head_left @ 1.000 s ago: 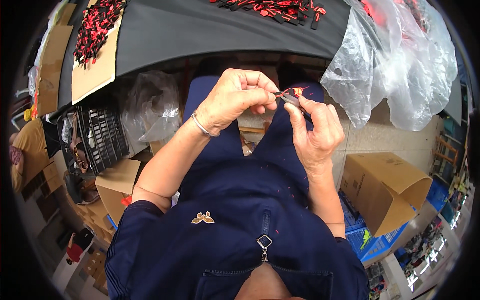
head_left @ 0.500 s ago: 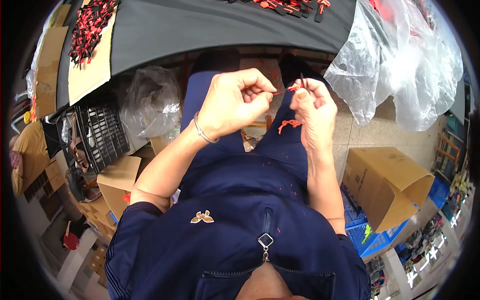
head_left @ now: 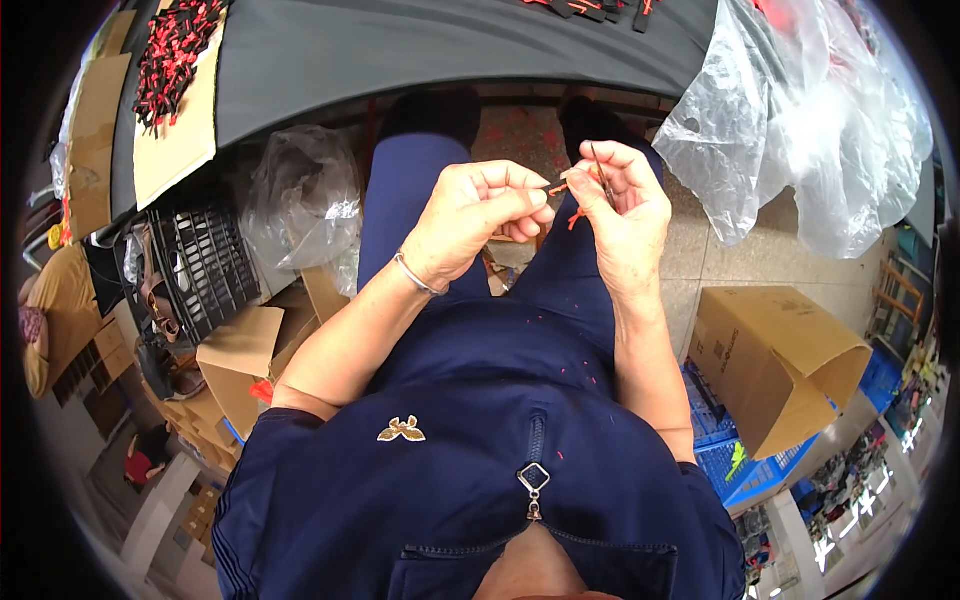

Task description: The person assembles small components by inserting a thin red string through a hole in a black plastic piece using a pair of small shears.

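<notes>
Over my lap, my left hand [head_left: 475, 215] pinches a small black tab [head_left: 555, 187] between thumb and fingertips. My right hand [head_left: 630, 215] is closed close beside it, its thumb and finger meeting the far end of the tab. Red cord [head_left: 575, 219] hangs just below the right fingertips. A slim dark pointed tool [head_left: 606, 182] sticks up out of the right hand; its exact kind is too small to tell. Beyond, similar black tabs with red cord lie in a heap [head_left: 175, 65] at the far left and in another group [head_left: 590, 8] at the table's top edge.
A black-covered table [head_left: 420, 45] spans the far side, with a cardboard sheet [head_left: 203, 125] under the left heap. Clear plastic bags hang at right [head_left: 800, 150] and left [head_left: 300, 200]. A carton [head_left: 765, 365] rests on a blue crate [head_left: 725, 465]. A black crate [head_left: 205, 265] stands left.
The red cord stretched between my hands is no longer drawn out; my left hand now pinches the black tab. My left hand has turned and shifted slightly nearer. The hanging cord has moved up toward the right fingers.
</notes>
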Action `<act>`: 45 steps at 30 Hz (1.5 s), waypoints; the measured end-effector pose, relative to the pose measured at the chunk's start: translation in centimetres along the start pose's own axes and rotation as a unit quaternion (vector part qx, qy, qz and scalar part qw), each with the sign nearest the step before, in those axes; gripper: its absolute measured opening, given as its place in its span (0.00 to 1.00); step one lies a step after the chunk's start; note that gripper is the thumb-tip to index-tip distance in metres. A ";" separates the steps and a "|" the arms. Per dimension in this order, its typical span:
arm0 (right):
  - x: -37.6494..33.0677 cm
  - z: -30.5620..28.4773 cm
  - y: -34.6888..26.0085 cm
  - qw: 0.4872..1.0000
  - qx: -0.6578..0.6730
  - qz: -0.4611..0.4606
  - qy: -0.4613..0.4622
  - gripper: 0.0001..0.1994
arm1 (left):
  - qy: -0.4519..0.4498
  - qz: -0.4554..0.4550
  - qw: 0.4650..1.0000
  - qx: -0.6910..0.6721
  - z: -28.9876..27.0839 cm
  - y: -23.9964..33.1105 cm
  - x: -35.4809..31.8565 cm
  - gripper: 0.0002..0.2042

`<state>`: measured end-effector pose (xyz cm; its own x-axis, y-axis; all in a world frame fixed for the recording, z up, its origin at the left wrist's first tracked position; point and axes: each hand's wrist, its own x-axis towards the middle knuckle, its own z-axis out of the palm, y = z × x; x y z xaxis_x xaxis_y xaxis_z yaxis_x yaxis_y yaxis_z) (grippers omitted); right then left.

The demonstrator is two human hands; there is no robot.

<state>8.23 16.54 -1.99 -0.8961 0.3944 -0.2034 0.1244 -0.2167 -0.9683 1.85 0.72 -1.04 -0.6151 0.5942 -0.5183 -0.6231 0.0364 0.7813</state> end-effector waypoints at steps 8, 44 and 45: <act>-1.9 -0.5 0.0 0.938 -0.282 -0.185 0.078 0.10 | 0.014 -0.006 0.993 -0.121 0.7 0.1 0.1 0.07; -0.6 -2.2 0.5 0.852 -0.426 -0.303 -0.024 0.11 | -0.040 -0.083 0.993 -0.067 -1.2 -0.2 1.8 0.08; -0.6 -2.2 0.4 0.841 -0.444 -0.306 -0.031 0.11 | -0.040 -0.084 0.993 -0.067 -1.3 -0.3 1.9 0.08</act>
<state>9.78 18.22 -2.61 -0.9252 0.1349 0.3546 -0.1249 0.7742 -0.6205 0.25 0.77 -2.65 -0.4600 0.6508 -0.6040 -0.7761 0.0356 0.6296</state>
